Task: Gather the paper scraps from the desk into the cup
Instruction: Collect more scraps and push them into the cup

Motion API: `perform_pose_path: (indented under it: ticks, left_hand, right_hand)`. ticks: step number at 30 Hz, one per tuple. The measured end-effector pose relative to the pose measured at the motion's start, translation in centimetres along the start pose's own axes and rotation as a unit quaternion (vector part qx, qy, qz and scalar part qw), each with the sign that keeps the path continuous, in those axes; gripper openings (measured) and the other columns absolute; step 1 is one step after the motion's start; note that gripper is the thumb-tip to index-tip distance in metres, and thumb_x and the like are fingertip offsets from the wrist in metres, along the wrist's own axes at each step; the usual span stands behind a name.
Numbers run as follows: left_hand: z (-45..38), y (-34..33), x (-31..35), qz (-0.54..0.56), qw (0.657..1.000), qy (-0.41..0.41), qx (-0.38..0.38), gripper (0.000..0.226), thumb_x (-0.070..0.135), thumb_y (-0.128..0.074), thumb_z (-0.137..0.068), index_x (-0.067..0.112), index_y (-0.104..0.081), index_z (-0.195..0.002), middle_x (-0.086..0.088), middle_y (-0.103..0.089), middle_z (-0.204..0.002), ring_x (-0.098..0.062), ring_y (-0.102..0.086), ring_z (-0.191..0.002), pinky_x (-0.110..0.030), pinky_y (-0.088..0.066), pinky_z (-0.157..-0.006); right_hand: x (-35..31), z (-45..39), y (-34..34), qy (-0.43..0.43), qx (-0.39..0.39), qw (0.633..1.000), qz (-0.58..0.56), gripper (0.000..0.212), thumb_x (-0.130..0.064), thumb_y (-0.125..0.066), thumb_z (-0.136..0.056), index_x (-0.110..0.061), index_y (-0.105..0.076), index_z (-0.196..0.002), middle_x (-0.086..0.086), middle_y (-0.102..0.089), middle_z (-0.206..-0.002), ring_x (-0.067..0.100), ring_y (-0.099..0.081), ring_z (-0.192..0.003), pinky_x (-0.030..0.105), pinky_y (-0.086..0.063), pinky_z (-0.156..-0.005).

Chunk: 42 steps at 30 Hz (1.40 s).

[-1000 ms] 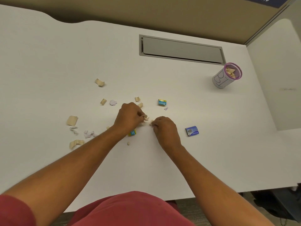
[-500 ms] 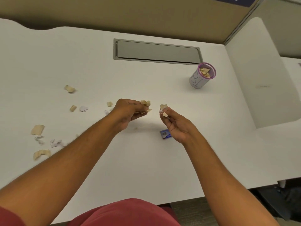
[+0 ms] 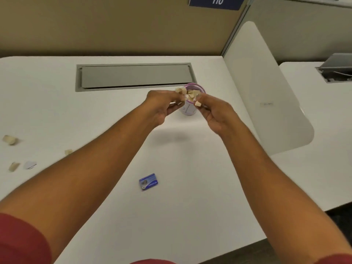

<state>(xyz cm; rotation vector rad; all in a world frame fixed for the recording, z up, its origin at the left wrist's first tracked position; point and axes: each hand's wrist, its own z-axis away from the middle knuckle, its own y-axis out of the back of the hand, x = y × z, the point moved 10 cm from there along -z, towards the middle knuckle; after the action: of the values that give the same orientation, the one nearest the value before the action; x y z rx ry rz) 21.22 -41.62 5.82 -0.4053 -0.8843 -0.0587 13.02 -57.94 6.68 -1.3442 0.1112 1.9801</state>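
desk (image 3: 190,197): white, with a grey hatch (image 3: 134,77) set in near the back edge.
cup (image 3: 188,110): pink-rimmed, upright on the desk just right of the hatch's near corner, partly hidden by both hands; tan scraps showed inside its mouth.
left hand (image 3: 162,104): raised at the cup's left side, fingertips pinched on tan scraps (image 3: 180,92) at the rim.
right hand (image 3: 214,111): raised at the cup's right side, fingers closed on a tan scrap (image 3: 198,104) near the rim; the two hands were close together, not touching.
loose scraps: three tan pieces (image 3: 10,140) (image 3: 68,151) (image 3: 13,166) and a white piece (image 3: 30,165) lay far left on the desk, well apart from the cup.
blue card (image 3: 148,181): flat on the desk between the forearms, near the front.
sleeves (image 3: 21,241): red.
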Motion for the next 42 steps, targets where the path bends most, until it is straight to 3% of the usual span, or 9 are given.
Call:
perform_pose_path:
  ticks: [3,6,12,16,20,24,32,38,42]
  left_hand:
    - [-2.5,-3.3,1.1,-0.103,0.994,-0.021,0.038,0.020,-0.007,-0.085,-0.078,0.000,-0.077,-0.095,-0.016,-0.078,-0.103,-0.025,-0.080,-0.080,-0.032,-0.068,-0.075]
    - [-4.1,-4.6,2.2,-0.255,0.961,-0.035,0.103,0.039,0.009,-0.090,-0.079,-0.002,-0.072,-0.112,-0.017,-0.074,-0.113,-0.033,-0.077,-0.097,-0.040,-0.066,-0.088]
    - [-4.4,-6.5,4.1,-0.344,0.934,-0.039,0.093,0.035,0.019,-0.082,-0.089,0.002,-0.066,-0.115,-0.015,-0.073,-0.108,-0.030,-0.079,-0.091,-0.040,-0.067,-0.083]
    - [-3.8,-6.8,5.1,-0.341,0.936,-0.017,0.085,0.028,0.016,-0.056,-0.102,0.000,-0.061,-0.125,-0.020,-0.072,-0.116,-0.034,-0.078,-0.095,-0.042,-0.065,-0.091]
    - [-3.0,-6.9,5.3,-0.336,0.938,-0.009,0.082,0.032,0.015,-0.050,-0.106,-0.002,-0.059,-0.131,-0.022,-0.073,-0.116,-0.034,-0.078,-0.094,-0.042,-0.064,-0.094]
    - [-2.6,-5.8,5.0,-0.316,0.944,-0.017,0.093,0.030,0.011,-0.049,-0.104,-0.005,-0.062,-0.126,-0.023,-0.073,-0.117,-0.036,-0.078,-0.096,-0.046,-0.065,-0.091]
    - [-2.5,-0.3,3.1,-0.229,0.970,-0.015,0.078,0.023,0.012,-0.053,-0.101,-0.001,-0.069,-0.111,-0.019,-0.077,-0.109,-0.033,-0.080,-0.091,-0.045,-0.066,-0.088]
    - [-0.6,4.5,0.3,-0.087,0.995,0.023,0.039,0.026,0.011,-0.056,-0.099,-0.006,-0.069,-0.114,-0.024,-0.077,-0.111,-0.034,-0.080,-0.096,-0.039,-0.067,-0.084]
    - [2.3,9.9,0.6,-0.044,0.999,0.003,0.028,0.027,0.014,-0.060,-0.099,-0.005,-0.072,-0.114,-0.022,-0.079,-0.110,-0.035,-0.080,-0.099,-0.039,-0.066,-0.086]
  right_hand:
    - [-3.5,-2.8,1.4,0.055,0.046,0.990,0.118,0.024,0.005,-0.076,-0.083,0.007,-0.075,-0.107,0.020,-0.078,-0.106,0.030,-0.077,-0.095,0.032,-0.064,-0.085]
    - [-5.0,-5.2,2.1,0.076,0.096,0.958,0.260,0.019,-0.002,-0.084,-0.079,-0.003,-0.081,-0.097,0.013,-0.079,-0.098,0.029,-0.077,-0.092,0.040,-0.064,-0.086]
    - [-6.0,-8.3,0.6,0.113,0.089,0.866,0.480,0.021,-0.024,-0.083,-0.085,-0.011,-0.082,-0.101,0.008,-0.078,-0.097,0.023,-0.075,-0.088,0.038,-0.064,-0.084]
    - [-6.5,-9.0,0.0,0.097,0.065,0.847,0.518,0.022,-0.021,-0.073,-0.093,-0.003,-0.078,-0.104,0.014,-0.076,-0.104,0.028,-0.075,-0.093,0.046,-0.064,-0.085]
    - [-7.0,-8.7,-1.1,0.119,0.029,0.801,0.587,0.033,-0.004,-0.081,-0.084,-0.005,-0.075,-0.116,0.012,-0.072,-0.121,0.027,-0.070,-0.108,0.038,-0.061,-0.091]
    - [-6.6,-8.3,-2.0,0.155,0.038,0.756,0.635,0.026,-0.005,-0.084,-0.080,-0.008,-0.079,-0.105,0.010,-0.074,-0.112,0.025,-0.070,-0.098,0.030,-0.057,-0.075]
    - [-7.2,-7.3,-2.0,0.235,0.087,0.760,0.599,0.008,-0.005,-0.079,-0.086,-0.011,-0.080,-0.091,0.008,-0.077,-0.100,0.022,-0.072,-0.092,0.024,-0.054,-0.069]
    - [-5.9,-6.9,-3.3,0.223,0.029,0.746,0.627,0.016,-0.003,-0.070,-0.088,-0.008,-0.080,-0.100,0.011,-0.077,-0.105,0.026,-0.072,-0.098,0.034,-0.060,-0.087]
    - [-7.3,-2.7,-5.0,0.327,0.039,0.766,0.552,0.023,-0.004,-0.060,-0.086,-0.012,-0.079,-0.096,0.003,-0.078,-0.097,0.015,-0.070,-0.090,0.018,-0.052,-0.082]
